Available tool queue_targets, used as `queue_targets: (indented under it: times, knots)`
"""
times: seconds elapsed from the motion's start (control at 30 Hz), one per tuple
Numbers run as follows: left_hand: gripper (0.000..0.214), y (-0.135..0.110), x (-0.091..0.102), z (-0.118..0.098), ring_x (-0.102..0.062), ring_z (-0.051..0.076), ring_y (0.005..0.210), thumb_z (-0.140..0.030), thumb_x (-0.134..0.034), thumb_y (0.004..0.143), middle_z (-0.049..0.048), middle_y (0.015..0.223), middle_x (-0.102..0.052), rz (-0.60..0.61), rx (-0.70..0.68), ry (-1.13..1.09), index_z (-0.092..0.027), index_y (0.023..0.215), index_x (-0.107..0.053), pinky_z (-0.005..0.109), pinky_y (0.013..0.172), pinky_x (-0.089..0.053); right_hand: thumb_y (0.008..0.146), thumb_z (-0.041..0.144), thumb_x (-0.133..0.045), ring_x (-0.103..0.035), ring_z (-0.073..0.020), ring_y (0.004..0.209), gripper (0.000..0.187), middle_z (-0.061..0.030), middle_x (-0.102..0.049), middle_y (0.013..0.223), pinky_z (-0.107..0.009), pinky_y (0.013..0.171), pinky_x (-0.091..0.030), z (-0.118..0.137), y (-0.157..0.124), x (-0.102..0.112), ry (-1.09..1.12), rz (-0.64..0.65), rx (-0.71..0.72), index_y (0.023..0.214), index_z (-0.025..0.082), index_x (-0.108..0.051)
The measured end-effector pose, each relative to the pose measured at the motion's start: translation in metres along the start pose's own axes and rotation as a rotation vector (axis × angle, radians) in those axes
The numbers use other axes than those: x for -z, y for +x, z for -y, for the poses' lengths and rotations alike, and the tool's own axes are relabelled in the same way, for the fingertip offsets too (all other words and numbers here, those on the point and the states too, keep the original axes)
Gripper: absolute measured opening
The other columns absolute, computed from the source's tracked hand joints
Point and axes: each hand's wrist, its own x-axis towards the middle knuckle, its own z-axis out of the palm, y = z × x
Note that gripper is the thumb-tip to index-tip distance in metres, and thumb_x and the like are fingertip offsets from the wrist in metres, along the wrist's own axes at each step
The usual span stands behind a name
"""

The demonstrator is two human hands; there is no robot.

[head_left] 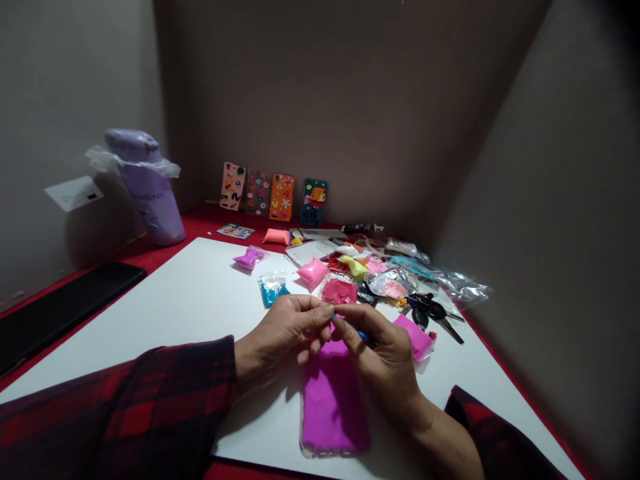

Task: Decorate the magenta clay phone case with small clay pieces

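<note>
My left hand (285, 330) and my right hand (383, 353) meet fingertip to fingertip above a phone case (333, 407) covered in magenta clay, which lies flat on the white board (190, 307). Both hands are closed in a pinch. Between the fingertips shows a tiny blue piece (361, 335), apparently clay, held by my right hand and touched by my left. Both sleeves are dark red plaid. Just beyond the fingers lie a red clay bag (339, 291) and a blue clay bag (273, 290).
Several clay bags in pink, yellow and purple (249, 257) are piled at the board's far side, with black scissors (433, 312) to the right. Decorated phone cases (281, 197) lean on the back wall. A lilac container (150, 190) stands far left, a black slab (60, 310) beside the board.
</note>
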Motion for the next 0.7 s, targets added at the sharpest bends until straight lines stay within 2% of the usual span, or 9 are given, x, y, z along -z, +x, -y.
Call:
queue_targets:
  times: [0.3, 0.5, 0.7]
  knots:
    - [0.025, -0.0001, 0.0010, -0.0003, -0.045, 0.003, 0.040, -0.033, -0.069, 0.077, -0.0015, 0.059, -0.057, -0.018, -0.027, 0.000, -0.011, 0.071, -0.060, 0.011, 0.032, -0.031, 0.086, 0.021, -0.060, -0.065, -0.0155, 0.064, 0.015, -0.0015, -0.067, 0.071, -0.025, 0.058, -0.051, -0.0010, -0.0021, 0.0001, -0.008, -0.011, -0.041, 0.100, 0.018, -0.063]
    - [0.026, -0.0004, -0.0001, -0.0003, -0.045, 0.003, 0.039, -0.035, -0.067, 0.079, -0.0020, 0.058, -0.056, -0.021, -0.023, -0.005, -0.012, 0.072, -0.059, 0.011, 0.031, -0.030, 0.086, 0.020, -0.060, -0.064, -0.0143, 0.065, 0.009, -0.0014, -0.068, 0.073, -0.024, 0.059, -0.051, -0.0003, -0.0003, 0.0003, -0.005, -0.015, -0.007, 0.093, 0.018, -0.065]
    - [0.024, -0.0001, 0.0010, 0.0008, -0.045, 0.002, 0.040, -0.031, -0.065, 0.081, -0.0020, 0.059, -0.056, -0.014, -0.018, 0.006, -0.011, 0.071, -0.059, 0.010, 0.032, -0.032, 0.085, 0.020, -0.060, -0.065, -0.0155, 0.064, 0.016, -0.0022, -0.069, 0.074, -0.025, 0.058, -0.052, -0.0030, -0.0012, 0.0004, -0.024, -0.026, -0.016, 0.100, 0.018, -0.064]
